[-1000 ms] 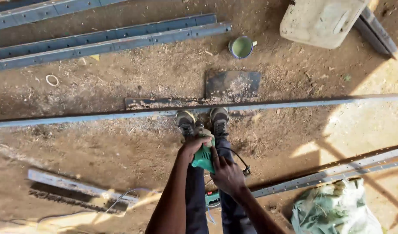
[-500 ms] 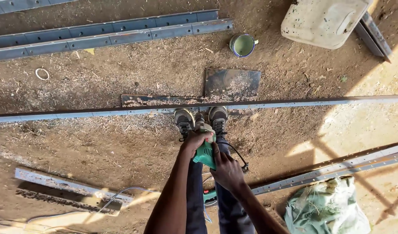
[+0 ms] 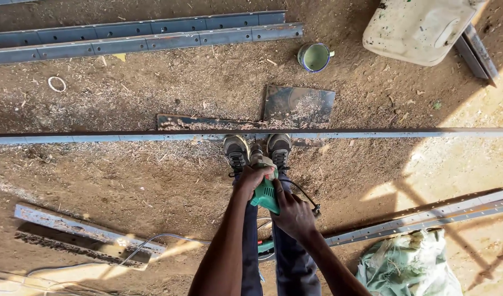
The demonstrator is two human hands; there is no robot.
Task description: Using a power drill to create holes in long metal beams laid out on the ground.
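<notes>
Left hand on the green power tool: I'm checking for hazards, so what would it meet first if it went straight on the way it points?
Probably the long steel bar under both shoes, though depth is unclear.

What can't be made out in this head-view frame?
- Front end of the green handheld power tool: hidden by the left hand and right hand.
- Whether it touches the long grey metal rail: blocked by hands and shoes.
- White plastic container: cut off by the top edge.

Long steel bar (image 3: 372, 133) blocks forward; sides open.
</notes>
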